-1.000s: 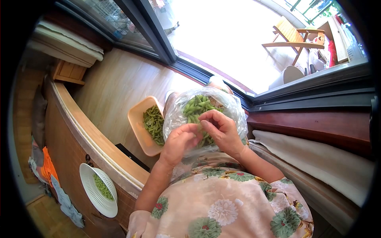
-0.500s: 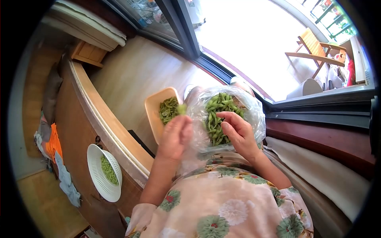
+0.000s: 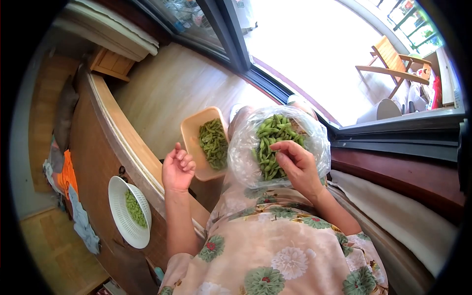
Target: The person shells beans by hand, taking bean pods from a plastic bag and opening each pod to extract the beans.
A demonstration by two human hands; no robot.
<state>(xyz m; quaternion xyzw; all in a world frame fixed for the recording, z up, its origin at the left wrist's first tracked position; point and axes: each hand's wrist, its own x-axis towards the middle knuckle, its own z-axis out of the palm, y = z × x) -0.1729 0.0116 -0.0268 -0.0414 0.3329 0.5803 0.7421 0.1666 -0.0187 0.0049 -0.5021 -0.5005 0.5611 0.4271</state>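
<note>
My left hand [image 3: 178,168] is raised left of the peach basin [image 3: 189,129], palm up with fingers curled in; what it holds, if anything, is hidden. My right hand [image 3: 297,167] is over the near right side of the clear plastic bag [image 3: 241,157] on my lap, thumb and forefinger pinched; anything between them is too small to name. Plump green pods [image 3: 275,130] fill the bag's opening. Flatter, darker green pods [image 3: 213,145] lie in the basin. A white colander [image 3: 117,206] at the left holds shelled green beans [image 3: 135,210].
The colander stands on a brown tabletop [image 3: 98,152]. Behind are the pale floor [image 3: 162,88] and a dark sliding door frame [image 3: 236,44]. A wooden chair [image 3: 391,56] stands outside. Orange cloth [image 3: 67,174] and blue-grey cloth [image 3: 82,221] lie far left.
My left hand has moved from the bag, past the basin's near side with something green at its fingertips, to the left, palm now up. My right hand has stayed over the bag. The view has shifted.
</note>
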